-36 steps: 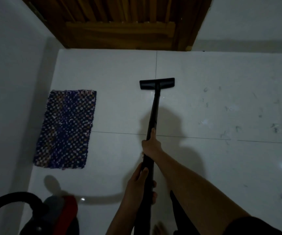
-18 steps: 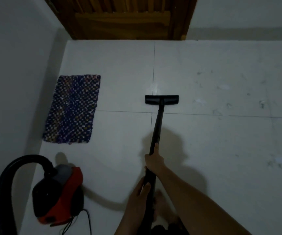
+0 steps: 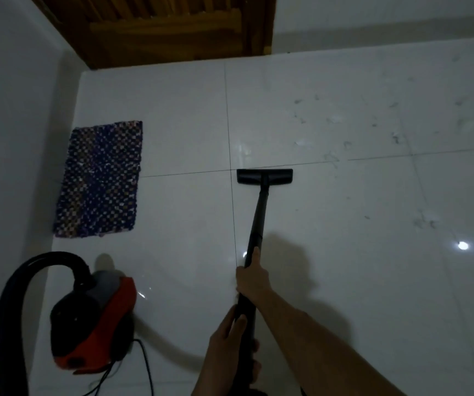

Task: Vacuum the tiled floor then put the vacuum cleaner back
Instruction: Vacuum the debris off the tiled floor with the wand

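Observation:
A black vacuum wand (image 3: pixel 258 218) slants up the middle of the white tiled floor (image 3: pixel 344 212), ending in a flat black floor nozzle (image 3: pixel 264 176) that lies just below a tile joint. My right hand (image 3: pixel 252 278) grips the wand higher up, fingers curled round it. My left hand (image 3: pixel 227 341) holds the wand lower down, near the bottom edge. The red and black vacuum body (image 3: pixel 93 321) sits on the floor at lower left, its black hose (image 3: pixel 16 295) arching up and over to the left.
A blue checked mat (image 3: pixel 98 178) lies by the left wall. A wooden door (image 3: pixel 167 27) closes the far end. Bits of dust and debris (image 3: pixel 335 130) are scattered over the tiles at the right. A black cord (image 3: pixel 144 364) trails from the vacuum body.
The nozzle has been drawn back toward me, from the far tile to the near side of the joint. The view has tipped down, bringing the whole vacuum body into sight.

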Demonstrator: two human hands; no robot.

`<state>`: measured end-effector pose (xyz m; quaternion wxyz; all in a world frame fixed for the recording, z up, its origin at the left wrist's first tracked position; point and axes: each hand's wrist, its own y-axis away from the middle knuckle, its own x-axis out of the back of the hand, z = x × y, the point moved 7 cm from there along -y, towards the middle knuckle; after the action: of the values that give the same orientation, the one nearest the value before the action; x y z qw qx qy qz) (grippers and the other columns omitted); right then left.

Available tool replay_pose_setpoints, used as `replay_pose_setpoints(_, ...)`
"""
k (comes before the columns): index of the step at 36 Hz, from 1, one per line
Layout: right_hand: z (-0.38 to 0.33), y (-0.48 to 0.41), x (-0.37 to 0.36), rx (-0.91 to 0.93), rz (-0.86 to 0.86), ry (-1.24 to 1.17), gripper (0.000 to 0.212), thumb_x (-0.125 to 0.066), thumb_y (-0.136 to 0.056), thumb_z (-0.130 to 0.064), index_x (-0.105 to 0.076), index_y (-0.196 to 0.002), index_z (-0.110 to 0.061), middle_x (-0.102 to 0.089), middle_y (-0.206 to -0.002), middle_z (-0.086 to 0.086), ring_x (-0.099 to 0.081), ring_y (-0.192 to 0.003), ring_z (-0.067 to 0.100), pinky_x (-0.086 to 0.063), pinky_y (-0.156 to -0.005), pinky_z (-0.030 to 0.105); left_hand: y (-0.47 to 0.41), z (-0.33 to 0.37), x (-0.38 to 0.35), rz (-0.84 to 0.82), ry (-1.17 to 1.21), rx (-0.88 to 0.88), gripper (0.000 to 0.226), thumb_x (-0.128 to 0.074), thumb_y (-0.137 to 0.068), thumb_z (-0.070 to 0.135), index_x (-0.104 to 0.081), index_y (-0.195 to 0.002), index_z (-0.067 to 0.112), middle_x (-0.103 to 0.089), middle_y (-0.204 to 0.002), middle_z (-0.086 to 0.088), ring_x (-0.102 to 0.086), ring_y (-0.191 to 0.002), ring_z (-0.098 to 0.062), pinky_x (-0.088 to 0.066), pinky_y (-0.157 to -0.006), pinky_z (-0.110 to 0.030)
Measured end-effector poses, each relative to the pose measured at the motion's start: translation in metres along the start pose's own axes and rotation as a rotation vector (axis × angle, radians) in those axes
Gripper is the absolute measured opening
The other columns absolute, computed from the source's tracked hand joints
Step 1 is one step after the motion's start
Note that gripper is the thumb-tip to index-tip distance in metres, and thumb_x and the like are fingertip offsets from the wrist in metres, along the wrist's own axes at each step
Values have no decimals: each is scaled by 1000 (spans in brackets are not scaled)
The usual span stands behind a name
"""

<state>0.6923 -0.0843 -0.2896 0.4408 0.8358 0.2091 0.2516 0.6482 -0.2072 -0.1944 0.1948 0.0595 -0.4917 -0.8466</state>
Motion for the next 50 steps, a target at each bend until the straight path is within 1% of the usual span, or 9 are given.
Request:
replay_pose_setpoints(7,40,41,-24,-79,45,-19,70,-41,-95,-10,-3,-154,-15,-54,-126,22,-61,-85,28,-52,-76,35,26,-34,22,-82,6,29,38,-46,-98,12,-48,-136,11,-62,-49,-12,-55,-30,-18,-43,-34,-19)
replay_pose_setpoints(18,95,108,-63,-97,136,-220,75,-42,-96,-12,5,-153,-21,-59,-88,13,-54,-58,17,-49,-56,28,77,-85,61,-197,-275,-33,38,-43,-100,17,-46,-137,17,-63,-72,-7,-58,-33,-2,-45,-37,-12)
replay_pose_setpoints(21,113,121,-74,-112,123,-214,70,-43,-96,-10,-3,-153,-16,-58,-107,22,-56,-63,21,-52,-57,30,86,-104,69,-200,-315,-13,38,-44,-99,19,-47,-136,19,-67,-83,-15,-58,-35,-4,-46,-40,-13)
replay_pose_setpoints(25,140,131,-85,-143,149,-258,75,-43,-96,-13,5,-152,-23,-59,-107,21,-52,-56,15,-48,-52,25,90,-126,78,-107,-299,3,46,-46,-98,26,-39,-142,18,-58,-131,-18,-70,-91,-24,-57,-80,-26)
replay_pose_setpoints(29,162,136,-93,-178,159,-313,74,-42,-96,-14,5,-152,-26,-61,-101,19,-53,-55,16,-48,-51,25,93,-145,75,-153,-365,65,50,-48,-96,31,-37,-144,21,-53,-138,-16,-56,-121,-34,-45,-104,-42)
replay_pose_setpoints(38,171,117,-80,-153,160,-320,74,-42,-96,-14,6,-152,-24,-56,-94,15,-51,-54,16,-42,-46,22,81,-142,48,-240,-325,7,24,-45,-98,23,-50,-97,47,-65,-70,-7,-59,-48,-17,-49,-55,-28)
replay_pose_setpoints(42,166,100,-57,-125,202,-312,65,-42,-96,-12,-9,-152,-22,-56,-119,23,-53,-80,23,-52,-79,34,69,-132,28,-265,-328,-48,21,-42,-99,22,-48,-116,34,-61,-68,-4,-57,-38,-3,-47,-41,-17)
replay_pose_setpoints(46,163,80,-34,-153,172,-322,73,-41,-96,-16,4,-152,-28,-57,-88,11,-51,-55,15,-41,-45,23,63,-117,1,-308,-286,-56,18,-40,-100,19,-48,-112,32,-58,-75,-10,-57,-52,-11,-43,-36,-15)
replay_pose_setpoints(50,157,62,-7,-136,177,-315,74,-40,-96,-16,6,-153,-28,-53,-79,7,-51,-55,15,-47,-52,26,49,-107,-25,-321,-258,-44,17,-41,-100,21,-49,-110,33,-54,-69,-13,-52,-46,-13,-43,-35,-17)
